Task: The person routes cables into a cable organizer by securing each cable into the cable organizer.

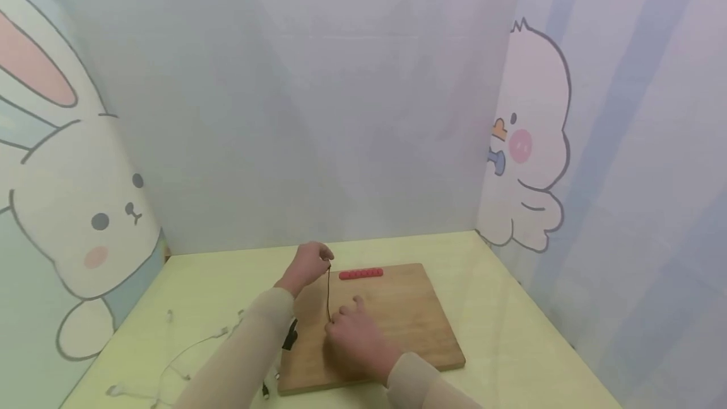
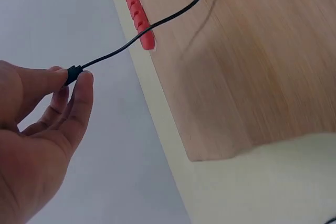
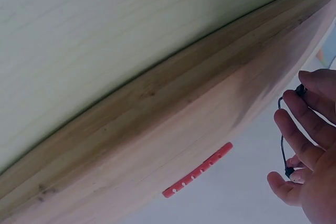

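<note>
Between my two hands a short black cable (image 1: pixel 328 295) runs over a wooden board (image 1: pixel 403 320). My left hand (image 1: pixel 309 262), near the board's far left corner, pinches the cable's black plug (image 2: pixel 73 74) between thumb and fingertips. Lower and closer, my right hand (image 1: pixel 363 336) pinches the other end (image 3: pixel 300 89) with thumb and index finger, its remaining fingers spread. A red slotted strip (image 1: pixel 361 274), like a cable holder, lies along the board's far edge; no cable is seen in its slots.
White cables (image 1: pixel 184 352) lie loosely on the pale table (image 1: pixel 511 333) left of the board, partly behind my left sleeve. A black item (image 1: pixel 290 336) sits by the board's left edge, and a black plug (image 1: pixel 265 390) lies nearer. Printed curtains (image 1: pixel 341 112) surround the table.
</note>
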Motion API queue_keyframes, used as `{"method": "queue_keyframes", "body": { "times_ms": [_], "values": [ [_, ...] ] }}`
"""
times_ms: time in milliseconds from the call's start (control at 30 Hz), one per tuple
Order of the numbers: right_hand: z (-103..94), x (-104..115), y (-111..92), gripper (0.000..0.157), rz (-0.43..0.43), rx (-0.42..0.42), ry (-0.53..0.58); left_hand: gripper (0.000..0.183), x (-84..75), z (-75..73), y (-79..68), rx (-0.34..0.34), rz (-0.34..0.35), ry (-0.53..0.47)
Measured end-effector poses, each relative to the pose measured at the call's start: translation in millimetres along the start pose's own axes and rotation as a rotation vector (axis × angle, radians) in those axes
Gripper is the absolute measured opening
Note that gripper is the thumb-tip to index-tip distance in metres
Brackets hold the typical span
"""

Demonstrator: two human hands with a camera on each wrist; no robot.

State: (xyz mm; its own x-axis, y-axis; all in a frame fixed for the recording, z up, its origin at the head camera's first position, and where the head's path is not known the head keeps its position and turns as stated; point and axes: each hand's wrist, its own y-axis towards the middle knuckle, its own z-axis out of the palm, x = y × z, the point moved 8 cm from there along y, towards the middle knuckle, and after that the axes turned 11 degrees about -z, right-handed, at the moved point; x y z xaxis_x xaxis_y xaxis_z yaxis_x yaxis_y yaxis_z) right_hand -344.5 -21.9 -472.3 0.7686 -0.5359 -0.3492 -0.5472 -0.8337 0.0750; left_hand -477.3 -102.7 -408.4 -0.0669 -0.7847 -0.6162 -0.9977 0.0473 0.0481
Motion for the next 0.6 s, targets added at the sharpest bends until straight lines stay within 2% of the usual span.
{"method": "queue_keyframes", "body": {
  "times_ms": [100, 367, 600],
  "values": [
    [1.6, -6.6, -2.8, 0.013, 0.017, -0.026, -0.004, 0.018, -4.4, 5.0, 6.1, 0.002, -0.023, -0.065],
    [7.4, -23.8, -7.8, 0.008, 0.083, -0.068, -0.006, 0.023, -7.8, 26.6, 34.4, -0.010, 0.033, -0.137],
    [10.8, -29.6, -9.0, 0.010, 0.081, -0.077, -0.003, 0.019, -0.1, 47.3, 54.6, -0.062, 0.053, -0.113]
  ]
}}
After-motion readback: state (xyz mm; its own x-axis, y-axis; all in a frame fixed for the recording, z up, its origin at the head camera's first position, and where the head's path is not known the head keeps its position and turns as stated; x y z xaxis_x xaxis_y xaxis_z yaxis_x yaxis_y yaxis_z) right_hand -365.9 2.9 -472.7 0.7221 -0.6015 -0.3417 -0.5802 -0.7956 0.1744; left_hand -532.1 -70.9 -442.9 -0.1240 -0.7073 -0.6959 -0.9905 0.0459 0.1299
